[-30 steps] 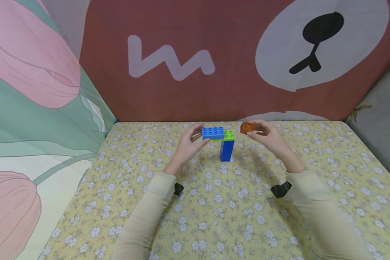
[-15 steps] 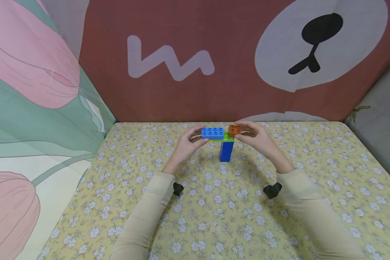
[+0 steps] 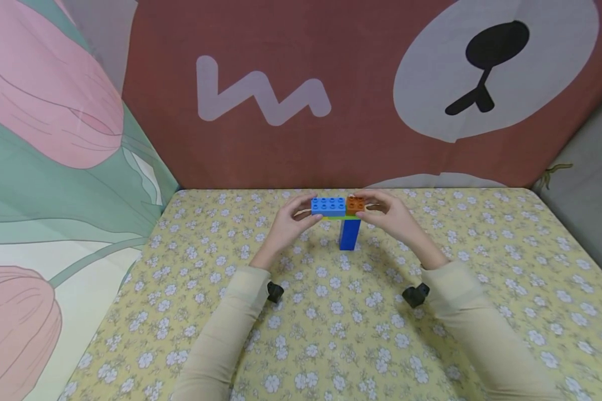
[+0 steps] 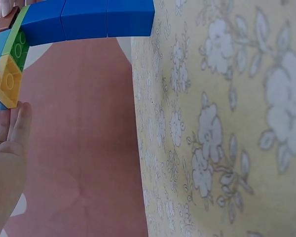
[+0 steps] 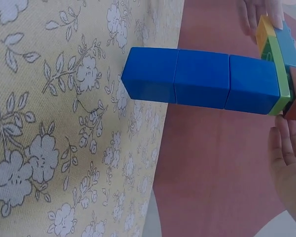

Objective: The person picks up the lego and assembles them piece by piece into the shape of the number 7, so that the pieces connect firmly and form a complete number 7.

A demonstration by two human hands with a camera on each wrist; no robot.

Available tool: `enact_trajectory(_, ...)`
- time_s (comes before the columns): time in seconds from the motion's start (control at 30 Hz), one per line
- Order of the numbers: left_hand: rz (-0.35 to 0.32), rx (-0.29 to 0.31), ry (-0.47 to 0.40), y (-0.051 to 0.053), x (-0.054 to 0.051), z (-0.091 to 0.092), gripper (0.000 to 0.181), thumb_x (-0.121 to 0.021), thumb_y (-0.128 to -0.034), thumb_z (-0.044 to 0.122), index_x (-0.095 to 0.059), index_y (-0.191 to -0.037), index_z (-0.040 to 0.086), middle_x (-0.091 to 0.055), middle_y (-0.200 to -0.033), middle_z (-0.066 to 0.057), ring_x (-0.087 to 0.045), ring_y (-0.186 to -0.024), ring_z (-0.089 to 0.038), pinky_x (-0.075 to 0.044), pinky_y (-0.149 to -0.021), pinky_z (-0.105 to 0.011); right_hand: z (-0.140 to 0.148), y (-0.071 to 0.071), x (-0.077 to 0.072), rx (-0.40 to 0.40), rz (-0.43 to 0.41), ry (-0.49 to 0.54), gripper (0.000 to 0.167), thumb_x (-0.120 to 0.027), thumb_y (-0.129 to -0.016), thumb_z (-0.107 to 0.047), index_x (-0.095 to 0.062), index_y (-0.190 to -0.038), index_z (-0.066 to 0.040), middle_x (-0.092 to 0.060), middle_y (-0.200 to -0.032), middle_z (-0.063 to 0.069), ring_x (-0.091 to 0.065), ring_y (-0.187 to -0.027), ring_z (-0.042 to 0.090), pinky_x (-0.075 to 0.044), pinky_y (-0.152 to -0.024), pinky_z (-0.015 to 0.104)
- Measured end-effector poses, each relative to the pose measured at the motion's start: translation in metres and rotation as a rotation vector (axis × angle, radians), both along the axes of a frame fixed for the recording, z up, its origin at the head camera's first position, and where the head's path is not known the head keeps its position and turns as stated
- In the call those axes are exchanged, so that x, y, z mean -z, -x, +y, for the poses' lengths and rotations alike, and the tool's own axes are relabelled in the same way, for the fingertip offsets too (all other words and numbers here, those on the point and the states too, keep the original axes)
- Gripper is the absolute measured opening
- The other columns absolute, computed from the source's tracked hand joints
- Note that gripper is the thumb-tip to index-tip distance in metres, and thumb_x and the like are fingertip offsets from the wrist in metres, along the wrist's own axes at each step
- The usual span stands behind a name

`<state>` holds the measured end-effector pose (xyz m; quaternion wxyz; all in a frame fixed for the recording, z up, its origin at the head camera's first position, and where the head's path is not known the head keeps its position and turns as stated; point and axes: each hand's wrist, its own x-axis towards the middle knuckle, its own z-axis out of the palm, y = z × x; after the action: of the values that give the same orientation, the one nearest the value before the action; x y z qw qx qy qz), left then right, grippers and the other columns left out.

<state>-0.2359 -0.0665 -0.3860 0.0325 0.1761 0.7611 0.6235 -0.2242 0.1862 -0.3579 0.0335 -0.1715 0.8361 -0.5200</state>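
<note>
A column of several stacked dark blue blocks [image 3: 349, 235] stands upright on the cloth. On its top lies a thin green plate [image 5: 281, 74], with a yellow piece [image 4: 8, 81] beside it under the long light blue brick [image 3: 328, 207]. My left hand [image 3: 292, 221] pinches the left end of that light blue brick between thumb and fingers. An orange-brown brick [image 3: 355, 205] sits over the green plate's right part, against the light blue brick's end, and my right hand [image 3: 390, 216] pinches it. In the right wrist view a narrow gap shows between orange-brown brick and plate.
A yellow flowered cloth [image 3: 331, 334] covers the table. Behind it rises a red-brown printed backdrop [image 3: 281, 156], with a tulip-print panel [image 3: 55, 111] on the left. Black wrist devices [image 3: 415, 295] hang beneath both sleeves.
My right hand has moved left with the orange-brown brick, from apart on the right to over the green plate beside the light blue brick. My left hand has stayed at the light blue brick.
</note>
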Motion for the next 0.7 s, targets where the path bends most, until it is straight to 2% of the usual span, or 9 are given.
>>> enact_trajectory(0.27,-0.001,-0.004,-0.008,-0.001,0.001,0.001,0.051,-0.065,-0.0909,0.012,-0.05,-0.139,0.012,-0.048,-0.132,-0.013,-0.052,-0.126,-0.026,-0.047,-0.105,-0.026,-0.003,0.002,0.002,-0.007,0.0,-0.014,0.046,-0.06,-0.095,-0.02,-0.049,-0.137,-0.005,-0.045,-0.139,0.017,-0.046,-0.127,0.035,-0.04,-0.108,0.052)
enact_trajectory(0.53,-0.025,0.012,-0.014,0.0,0.002,0.0,0.051,-0.063,-0.0922,0.013,-0.047,-0.141,0.012,-0.047,-0.135,-0.013,-0.05,-0.129,-0.026,-0.047,-0.105,-0.026,-0.009,0.0,0.002,0.055,-0.01,-0.003,0.045,-0.057,-0.097,-0.031,-0.052,-0.136,-0.012,-0.051,-0.134,0.014,-0.052,-0.121,0.032,-0.049,-0.097,0.05)
enact_trajectory(0.6,-0.04,0.017,-0.016,-0.001,0.0,0.0,0.052,-0.063,-0.0924,0.013,-0.046,-0.142,0.012,-0.046,-0.135,-0.014,-0.05,-0.129,-0.027,-0.046,-0.105,-0.027,-0.011,-0.001,0.002,0.08,-0.008,0.0,0.044,-0.058,-0.096,-0.033,-0.053,-0.134,-0.012,-0.053,-0.132,0.014,-0.053,-0.119,0.032,-0.05,-0.095,0.049)
enact_trajectory(0.7,-0.054,0.024,-0.016,-0.007,-0.011,0.0,0.052,-0.062,-0.0929,0.01,-0.045,-0.142,0.008,-0.045,-0.136,-0.016,-0.048,-0.13,-0.03,-0.047,-0.105,-0.028,-0.014,0.0,0.002,0.105,0.003,-0.002,0.044,-0.059,-0.095,-0.034,-0.055,-0.132,-0.012,-0.056,-0.128,0.015,-0.055,-0.117,0.031,-0.05,-0.094,0.048)
